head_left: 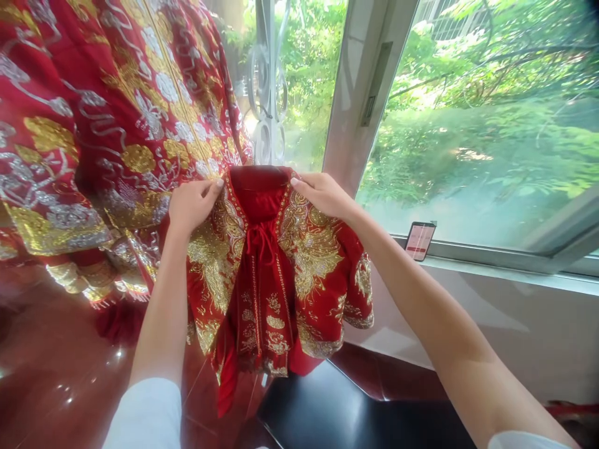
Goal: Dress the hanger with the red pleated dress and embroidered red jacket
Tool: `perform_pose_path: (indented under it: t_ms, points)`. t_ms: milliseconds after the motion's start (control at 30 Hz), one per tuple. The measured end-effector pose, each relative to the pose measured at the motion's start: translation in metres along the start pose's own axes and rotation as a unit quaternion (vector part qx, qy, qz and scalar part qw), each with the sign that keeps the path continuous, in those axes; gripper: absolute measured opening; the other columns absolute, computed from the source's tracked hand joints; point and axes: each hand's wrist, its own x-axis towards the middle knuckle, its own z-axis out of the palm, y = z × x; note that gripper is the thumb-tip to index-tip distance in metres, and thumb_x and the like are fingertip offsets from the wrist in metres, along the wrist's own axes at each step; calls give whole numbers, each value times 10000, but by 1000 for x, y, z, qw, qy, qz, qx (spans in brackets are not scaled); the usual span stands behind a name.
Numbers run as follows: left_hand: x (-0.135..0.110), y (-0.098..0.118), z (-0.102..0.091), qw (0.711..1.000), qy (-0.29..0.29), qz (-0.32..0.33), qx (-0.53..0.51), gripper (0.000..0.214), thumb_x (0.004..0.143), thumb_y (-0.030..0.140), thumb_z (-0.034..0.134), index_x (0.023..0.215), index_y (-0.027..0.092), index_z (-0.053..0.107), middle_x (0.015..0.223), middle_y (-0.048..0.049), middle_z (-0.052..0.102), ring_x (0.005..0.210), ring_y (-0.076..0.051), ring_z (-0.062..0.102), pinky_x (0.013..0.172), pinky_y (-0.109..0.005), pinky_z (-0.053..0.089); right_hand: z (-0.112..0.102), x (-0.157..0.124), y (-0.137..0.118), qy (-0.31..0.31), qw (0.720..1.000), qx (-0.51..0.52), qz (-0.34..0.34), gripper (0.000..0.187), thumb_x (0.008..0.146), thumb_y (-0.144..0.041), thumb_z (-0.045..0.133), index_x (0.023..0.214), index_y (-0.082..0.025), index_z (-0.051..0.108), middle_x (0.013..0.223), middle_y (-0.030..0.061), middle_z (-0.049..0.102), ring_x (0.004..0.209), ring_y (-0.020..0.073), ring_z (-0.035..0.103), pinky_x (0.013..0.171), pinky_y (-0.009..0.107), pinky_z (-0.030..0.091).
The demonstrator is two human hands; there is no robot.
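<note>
Between my two hands hangs a red embroidered jacket (318,262), held up by its shoulders. Gold beadwork covers its front panels and sleeve ends, and red ties make a bow at the neck. My left hand (194,202) pinches the collar edge on the left, thumb on top. On the opposite shoulder, my right hand (322,193) grips the fabric beside the collar, fingers hidden behind it. A red embroidered inner panel shows through the jacket's open front.
At the left hangs a larger red garment (140,125) with gold and silver embroidery. A phone (420,241) leans on the window sill (491,271). Below the jacket is a black glossy surface (322,405). Dark red tiles (60,374) cover the floor.
</note>
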Motion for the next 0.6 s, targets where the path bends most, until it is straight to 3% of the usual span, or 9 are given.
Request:
perform_pose_path:
  t_ms: [167, 367, 600]
  points:
    - [-6, 5, 3, 1000, 21, 2, -13, 577, 902, 651, 314, 534, 212, 389, 496, -28, 414, 483, -168, 370, 542, -327, 191, -10, 1, -8, -6, 999, -29, 27, 410, 977, -375, 406, 626, -208, 276, 574, -36, 309, 545, 94, 294, 579, 286, 224]
    - [6, 8, 16, 978, 146, -52, -136, 624, 883, 705, 317, 499, 221, 232, 471, 12, 242, 487, -132, 215, 533, -342, 156, -9, 14, -26, 74, 988, -125, 48, 375, 956, -333, 447, 621, -202, 340, 587, -10, 352, 572, 109, 313, 605, 296, 243]
    - [20, -2, 22, 961, 135, -66, -234, 635, 848, 739, 345, 502, 230, 188, 495, 20, 187, 502, -132, 187, 508, -336, 150, -7, 26, -18, 116, 990, -59, 49, 382, 962, -358, 442, 629, -201, 338, 579, -16, 299, 579, 105, 297, 592, 301, 262]
